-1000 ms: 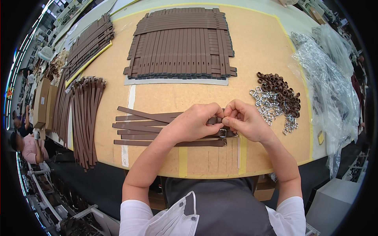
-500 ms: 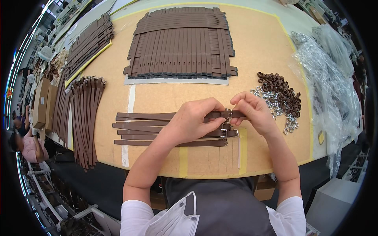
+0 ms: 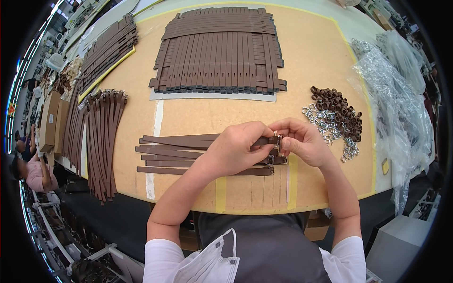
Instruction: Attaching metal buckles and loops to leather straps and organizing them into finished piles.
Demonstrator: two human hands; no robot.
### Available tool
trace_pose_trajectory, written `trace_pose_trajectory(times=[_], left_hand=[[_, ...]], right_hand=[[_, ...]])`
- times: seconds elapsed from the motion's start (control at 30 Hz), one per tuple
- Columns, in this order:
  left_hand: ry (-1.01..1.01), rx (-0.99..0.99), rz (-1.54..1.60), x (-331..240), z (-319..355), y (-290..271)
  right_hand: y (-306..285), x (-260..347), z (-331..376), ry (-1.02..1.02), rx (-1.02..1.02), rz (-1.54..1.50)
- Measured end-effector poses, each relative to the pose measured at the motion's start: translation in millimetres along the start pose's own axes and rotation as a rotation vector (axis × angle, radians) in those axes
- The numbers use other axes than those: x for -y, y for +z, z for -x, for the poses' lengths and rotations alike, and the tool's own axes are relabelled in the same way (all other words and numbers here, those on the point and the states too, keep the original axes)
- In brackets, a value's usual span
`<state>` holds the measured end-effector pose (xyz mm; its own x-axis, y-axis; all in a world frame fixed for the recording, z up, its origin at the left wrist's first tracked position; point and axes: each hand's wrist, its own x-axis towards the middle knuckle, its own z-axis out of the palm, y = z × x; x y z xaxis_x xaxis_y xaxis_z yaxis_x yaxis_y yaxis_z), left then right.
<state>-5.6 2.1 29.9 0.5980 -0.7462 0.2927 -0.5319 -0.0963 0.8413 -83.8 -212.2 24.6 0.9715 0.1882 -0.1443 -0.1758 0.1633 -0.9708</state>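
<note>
My left hand (image 3: 234,147) grips a brown strap (image 3: 181,140) near its buckle end, thumb and fingers pinched on it. At that end, a small silver buckle (image 3: 277,140) sits between my two hands. My right hand (image 3: 306,141) pinches the strap end at the buckle, with its fingertips partly hiding it. The strap's long tail lies leftward on the table. Just below are several more brown straps (image 3: 160,170), side by side, with silver buckles at their right ends.
A pile of brown loops (image 3: 336,106) and loose silver buckles (image 3: 325,121) lies at right, beside crumpled clear plastic (image 3: 391,94). Strap rows (image 3: 217,61) are stacked at the back. A buckled strap bundle (image 3: 101,141) hangs over the left edge. A person (image 3: 40,174) is far left.
My right hand has shifted slightly left, closer to my left hand. The short strap end that stuck out right of the buckle no longer shows there. My left hand keeps its grip.
</note>
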Motion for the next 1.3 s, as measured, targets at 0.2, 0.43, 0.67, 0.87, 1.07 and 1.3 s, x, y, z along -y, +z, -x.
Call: trace_pose_trajectory(times=[0.2,0.43,0.67,0.87,1.07,1.3], left_hand=[[0.098,0.042,-0.047,8,1,9],[0.018,0.026,0.039,1,-1,10],[0.002,0.049,0.013,3,-2,1],[0.003,0.048,-0.008,5,-1,1],[0.01,0.047,-0.02,5,-2,2],[0.02,0.029,-0.017,5,0,3]], right_hand=[[10,9,4,0.147,-0.036,0.222],[9,1,5,0.165,-0.075,0.211],[10,8,6,0.18,-0.096,0.172],[10,6,5,0.167,-0.099,0.187],[10,4,5,0.146,-0.108,0.201],[11,4,5,0.131,-0.108,0.262]])
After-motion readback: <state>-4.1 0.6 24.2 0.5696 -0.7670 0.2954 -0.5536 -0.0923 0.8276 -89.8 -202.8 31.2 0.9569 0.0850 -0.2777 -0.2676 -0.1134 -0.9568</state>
